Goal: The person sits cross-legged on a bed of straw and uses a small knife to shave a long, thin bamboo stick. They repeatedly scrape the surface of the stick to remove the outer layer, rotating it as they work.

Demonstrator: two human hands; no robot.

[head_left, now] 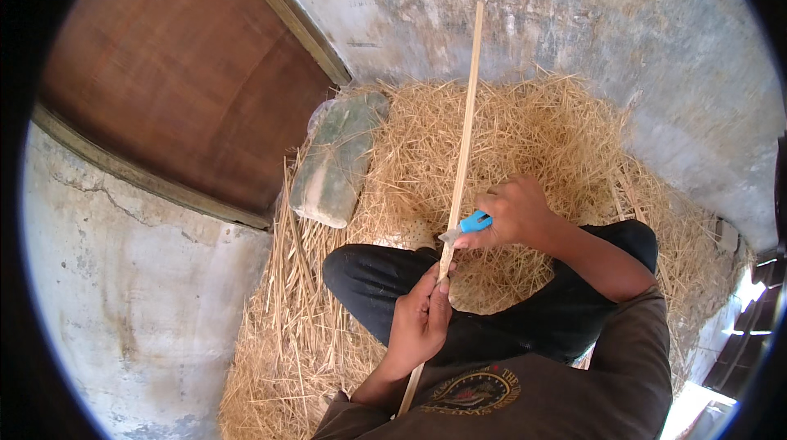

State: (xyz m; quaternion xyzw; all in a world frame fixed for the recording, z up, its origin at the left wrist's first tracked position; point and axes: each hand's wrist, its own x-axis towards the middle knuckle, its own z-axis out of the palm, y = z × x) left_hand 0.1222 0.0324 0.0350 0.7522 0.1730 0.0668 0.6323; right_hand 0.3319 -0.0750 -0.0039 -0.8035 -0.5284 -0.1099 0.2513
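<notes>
At the left stands a brown door point(180, 71) over the grey floor point(131, 292). Just right of it a green stone point(336, 157) lies at the left edge of the straw point(541, 137) heaped on the floor against the wall point(623, 22). The person sits cross-legged on the straw. The left hand point(418, 317) is nearer the body, fingers point(434, 292) pinching a long pale stick point(463, 137) low down. The stick's long axis runs from the lap up and slightly right, away from the body, its far end against the wall. The right hand point(512, 210), just beyond and right of the left, has its fingers curled tight around a blue-handled knife point(467, 224), blade touching the stick just above the left fingers.
</notes>
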